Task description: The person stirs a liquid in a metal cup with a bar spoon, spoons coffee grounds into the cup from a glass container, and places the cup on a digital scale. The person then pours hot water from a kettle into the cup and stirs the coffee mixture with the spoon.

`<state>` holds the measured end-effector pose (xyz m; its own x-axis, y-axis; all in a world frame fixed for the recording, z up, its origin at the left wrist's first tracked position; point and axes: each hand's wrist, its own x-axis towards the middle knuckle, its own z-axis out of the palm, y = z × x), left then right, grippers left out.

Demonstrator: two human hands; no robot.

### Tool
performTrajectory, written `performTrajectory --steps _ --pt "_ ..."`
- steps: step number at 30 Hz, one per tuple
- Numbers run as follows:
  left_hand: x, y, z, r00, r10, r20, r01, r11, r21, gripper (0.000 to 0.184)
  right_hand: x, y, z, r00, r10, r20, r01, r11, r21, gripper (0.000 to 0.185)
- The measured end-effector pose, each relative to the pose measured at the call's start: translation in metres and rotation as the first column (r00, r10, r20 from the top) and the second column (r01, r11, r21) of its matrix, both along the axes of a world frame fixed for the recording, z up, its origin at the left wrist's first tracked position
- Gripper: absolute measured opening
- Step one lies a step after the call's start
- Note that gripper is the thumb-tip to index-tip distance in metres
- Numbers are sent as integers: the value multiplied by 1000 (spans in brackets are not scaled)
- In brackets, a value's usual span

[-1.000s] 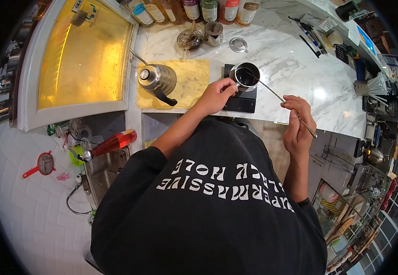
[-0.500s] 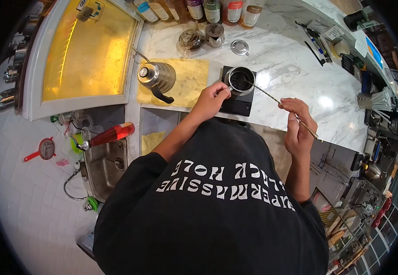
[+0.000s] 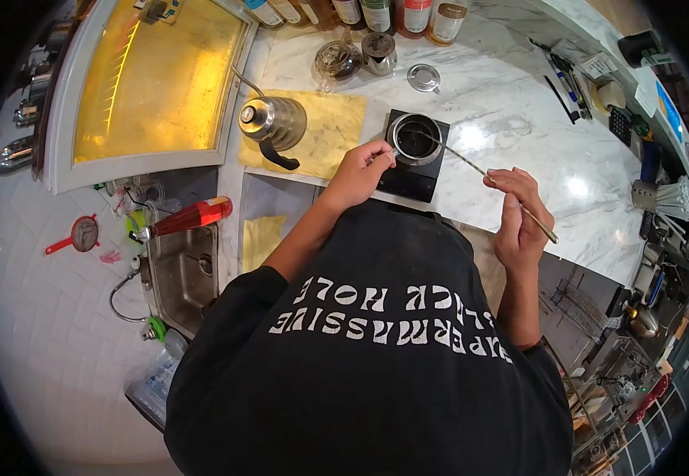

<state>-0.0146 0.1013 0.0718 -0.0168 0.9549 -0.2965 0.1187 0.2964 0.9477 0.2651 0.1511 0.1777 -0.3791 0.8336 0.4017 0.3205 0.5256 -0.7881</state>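
Observation:
A metal cup with dark liquid inside stands on a flat black scale near the counter's front edge. My left hand pinches the cup's handle from the left side. In my right hand, a long thin bar spoon is gripped between thumb and fingers, slanting down to the left. Its lower end dips into the dark liquid, where its tip is hidden.
A steel gooseneck kettle stands on a yellow cloth to the left. Behind are a glass server, a small lidded jar, a round metal lid and several bottles. A sink lies lower left.
The whole view has shifted a little. The spoon's lower end has moved slightly within the cup, while both hands keep their grips.

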Motion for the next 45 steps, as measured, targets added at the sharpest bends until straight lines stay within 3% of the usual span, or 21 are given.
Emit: performTrajectory --steps 22,26,45 --pt "10 -4 -20 987 119 106 -127 990 68 16 9 26 1 996 91 -4 -90 994 54 22" --pt "11 -3 -12 987 124 102 -126 992 10 16 13 25 1 997 71 0 -71 996 61 21" --pt "5 7 10 985 126 118 -147 970 191 16 18 14 6 978 -22 -210 31 999 38 24"
